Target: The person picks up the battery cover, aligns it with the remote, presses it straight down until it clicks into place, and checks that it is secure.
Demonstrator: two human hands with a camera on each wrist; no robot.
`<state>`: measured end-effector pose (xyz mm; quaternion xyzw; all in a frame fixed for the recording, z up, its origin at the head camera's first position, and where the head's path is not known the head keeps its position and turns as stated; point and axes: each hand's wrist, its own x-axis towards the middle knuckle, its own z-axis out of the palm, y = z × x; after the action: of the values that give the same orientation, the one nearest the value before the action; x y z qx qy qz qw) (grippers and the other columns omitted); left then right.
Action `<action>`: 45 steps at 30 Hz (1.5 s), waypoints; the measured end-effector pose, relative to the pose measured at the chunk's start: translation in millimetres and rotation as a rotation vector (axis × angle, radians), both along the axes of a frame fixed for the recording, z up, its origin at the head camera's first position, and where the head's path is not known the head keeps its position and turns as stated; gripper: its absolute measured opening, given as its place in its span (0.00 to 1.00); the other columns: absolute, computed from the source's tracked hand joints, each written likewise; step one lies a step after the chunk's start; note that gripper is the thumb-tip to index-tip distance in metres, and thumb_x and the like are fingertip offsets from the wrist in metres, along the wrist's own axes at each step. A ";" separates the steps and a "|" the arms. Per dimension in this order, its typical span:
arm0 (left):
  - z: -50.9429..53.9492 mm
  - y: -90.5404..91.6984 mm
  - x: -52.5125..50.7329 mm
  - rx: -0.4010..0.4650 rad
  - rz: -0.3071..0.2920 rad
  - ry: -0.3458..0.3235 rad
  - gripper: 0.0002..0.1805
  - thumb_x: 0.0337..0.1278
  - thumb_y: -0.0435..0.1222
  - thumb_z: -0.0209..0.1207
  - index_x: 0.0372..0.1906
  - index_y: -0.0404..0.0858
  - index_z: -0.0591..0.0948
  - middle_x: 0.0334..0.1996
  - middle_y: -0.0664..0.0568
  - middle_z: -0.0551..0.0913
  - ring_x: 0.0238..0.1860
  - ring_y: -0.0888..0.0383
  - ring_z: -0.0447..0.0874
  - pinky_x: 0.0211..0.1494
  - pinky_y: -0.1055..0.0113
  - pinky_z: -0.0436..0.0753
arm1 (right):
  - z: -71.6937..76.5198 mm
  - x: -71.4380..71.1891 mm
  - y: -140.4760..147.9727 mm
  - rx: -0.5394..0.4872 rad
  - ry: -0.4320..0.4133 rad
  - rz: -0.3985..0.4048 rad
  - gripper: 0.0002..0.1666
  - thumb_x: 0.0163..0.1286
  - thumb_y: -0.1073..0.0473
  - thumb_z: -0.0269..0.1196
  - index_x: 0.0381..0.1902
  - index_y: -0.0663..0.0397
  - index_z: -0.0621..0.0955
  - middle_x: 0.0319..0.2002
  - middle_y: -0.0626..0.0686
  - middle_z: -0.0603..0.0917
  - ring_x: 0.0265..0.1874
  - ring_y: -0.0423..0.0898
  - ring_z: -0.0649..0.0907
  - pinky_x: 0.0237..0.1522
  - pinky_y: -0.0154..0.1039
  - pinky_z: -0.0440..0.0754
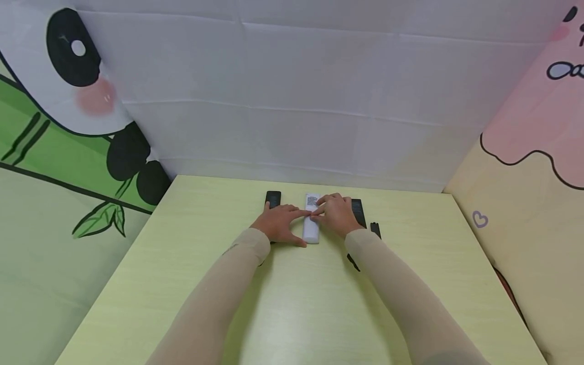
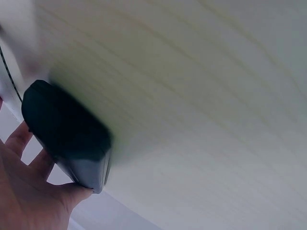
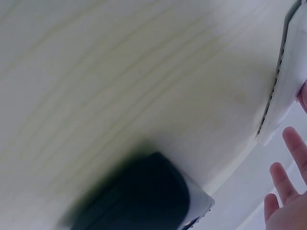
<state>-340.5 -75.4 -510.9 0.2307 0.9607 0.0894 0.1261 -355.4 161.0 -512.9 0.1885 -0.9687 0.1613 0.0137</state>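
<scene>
Left hand, splayed, touching white remote | right hand touching its middle, grip unclear | steady bracing probably preventing slips

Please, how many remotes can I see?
3 clearly visible: the white remote in the middle, a black remote partly covered by the left hand, another by the right hand. Smaller dark items near the right sleeve are partly hidden; perhaps more.
</scene>
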 end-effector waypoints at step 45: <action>-2.7 16.7 -3.6 0.068 -0.026 0.071 0.64 0.58 0.82 0.73 0.95 0.62 0.68 0.94 0.51 0.70 0.96 0.44 0.65 0.97 0.18 0.54 | 15.1 3.7 39.1 -0.011 0.012 -0.027 0.13 0.84 0.43 0.77 0.56 0.37 1.00 0.73 0.53 0.93 0.79 0.64 0.82 0.76 0.68 0.72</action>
<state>-344.0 -58.7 -513.7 0.2504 0.9578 0.1123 0.0850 -351.7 200.2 -497.8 0.1764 -0.9701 0.1651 0.0229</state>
